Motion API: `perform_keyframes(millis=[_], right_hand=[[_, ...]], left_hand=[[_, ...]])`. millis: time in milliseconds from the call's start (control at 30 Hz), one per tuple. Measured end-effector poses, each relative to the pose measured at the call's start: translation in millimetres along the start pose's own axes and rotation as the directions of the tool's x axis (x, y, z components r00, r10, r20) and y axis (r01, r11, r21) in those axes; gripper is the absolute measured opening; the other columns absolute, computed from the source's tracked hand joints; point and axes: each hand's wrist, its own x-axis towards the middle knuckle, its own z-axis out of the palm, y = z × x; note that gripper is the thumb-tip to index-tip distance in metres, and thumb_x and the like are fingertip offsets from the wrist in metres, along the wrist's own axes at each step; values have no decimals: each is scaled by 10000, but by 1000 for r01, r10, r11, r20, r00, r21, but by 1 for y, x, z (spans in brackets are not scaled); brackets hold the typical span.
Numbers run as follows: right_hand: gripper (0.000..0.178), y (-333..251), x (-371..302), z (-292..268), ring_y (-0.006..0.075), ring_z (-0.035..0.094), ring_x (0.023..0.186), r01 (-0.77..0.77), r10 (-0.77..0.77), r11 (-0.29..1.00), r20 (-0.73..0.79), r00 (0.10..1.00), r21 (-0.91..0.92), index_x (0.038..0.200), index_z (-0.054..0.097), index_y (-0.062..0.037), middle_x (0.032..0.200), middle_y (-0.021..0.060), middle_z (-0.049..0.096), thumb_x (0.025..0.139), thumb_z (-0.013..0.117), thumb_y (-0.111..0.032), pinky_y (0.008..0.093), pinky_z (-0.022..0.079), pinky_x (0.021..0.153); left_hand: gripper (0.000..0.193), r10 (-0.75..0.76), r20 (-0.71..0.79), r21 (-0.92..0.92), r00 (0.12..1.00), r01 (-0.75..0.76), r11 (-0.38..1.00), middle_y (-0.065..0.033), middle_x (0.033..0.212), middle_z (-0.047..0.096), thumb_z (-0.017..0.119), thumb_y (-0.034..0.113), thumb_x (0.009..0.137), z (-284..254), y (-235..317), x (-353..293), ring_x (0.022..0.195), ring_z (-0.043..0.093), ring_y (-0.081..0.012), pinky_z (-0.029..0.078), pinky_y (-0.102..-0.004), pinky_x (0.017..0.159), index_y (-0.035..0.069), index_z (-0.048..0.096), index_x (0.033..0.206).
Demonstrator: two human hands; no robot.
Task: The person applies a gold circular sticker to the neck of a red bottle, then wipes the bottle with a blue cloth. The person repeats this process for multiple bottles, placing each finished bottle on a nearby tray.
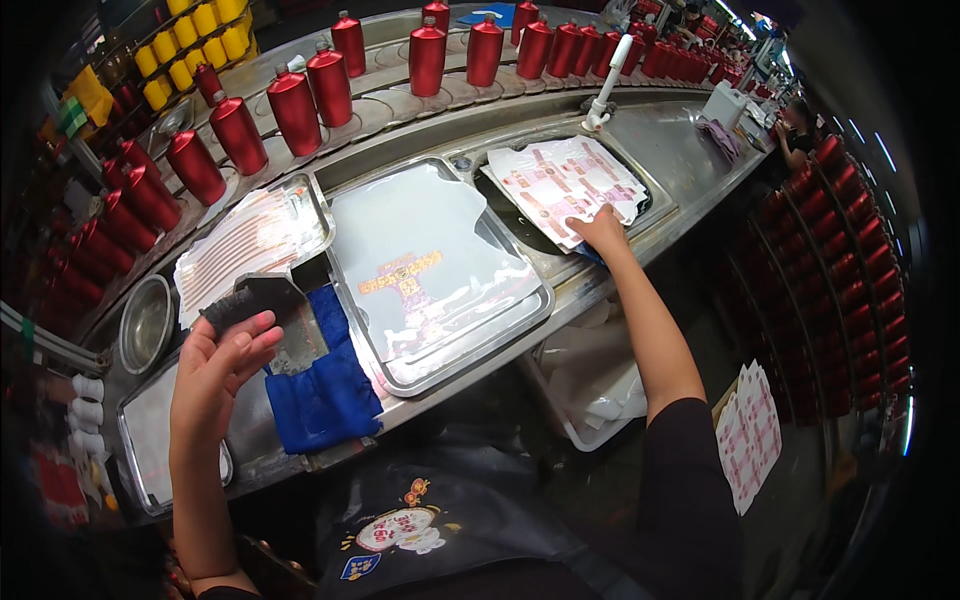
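Observation:
My left hand [222,358] is raised at the left, its fingers bent around a dark flat piece that looks like a scraper [262,298]. Out to the right, my right hand [602,232] grips the near edge of a stack of pink-printed sheets [570,183] lying over a sink basin. Between my hands stands a metal tray [445,372]; a cross-shaped patterned print [402,283] lies in it on a pale, shiny surface. Beyond my left hand, striped sheets [250,245] rest on a smaller tray.
Red bottles [427,60] line a conveyor along the far side. A blue cloth [325,400] drapes over the counter edge, near a round metal bowl [146,323]. A white tap [607,85] rises behind the sink. Below the counter sits a white bin [590,390]; racks of red bottles [835,290] stand right.

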Motion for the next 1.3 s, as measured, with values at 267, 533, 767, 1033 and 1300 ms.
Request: perform_keyframes(millis=[267,533,767,1033,1300], right_hand=[[912,-13,16,3,354,663,1167,147,-41,898,253,966,-414,1390,457,27,1265,220,670,827,696,-650,442,530,956],[838,-21,43,2,369,647,1171,291,-86,859,440,894,-422,1319,545,24,1248,242,667,797,749,-599,447,506,987],[770,-7,69,-32,314,667,1122,-39,60,928,45,997,-371,1265,617,-48,1292,199,642,768,766,-617,449,563,883],[1094,48,112,-16,298,532,1361,99,82,842,308,948,-530,1584,330,-157,1519,101,515,732,740,-709,441,476,1069],[990,41,108,-23,292,574,1310,88,113,815,306,945,-572,1555,367,-209,1453,67,581,745,817,-560,457,511,1010]], left_hand=[[505,-31,-52,-31,998,29,999,-231,1310,627,599,119,957,-18,-16,-13,1152,677,-298,538,-414,1000,-5,435,1418],[470,-45,-122,-42,992,40,998,-232,1293,641,598,109,958,-16,-12,1,1108,697,-295,554,-413,983,-14,466,1392],[528,-59,-125,10,990,61,998,-205,1300,638,614,172,939,-3,-2,14,1125,682,-277,525,-408,1006,17,466,1421],[465,-105,-122,3,987,106,994,-211,1291,648,617,134,953,10,-1,5,1128,691,-286,544,-406,999,-6,505,1381],[458,-128,-137,4,982,130,992,-226,1291,639,609,120,956,0,-5,-5,1123,692,-284,543,-422,1003,-9,499,1382]])
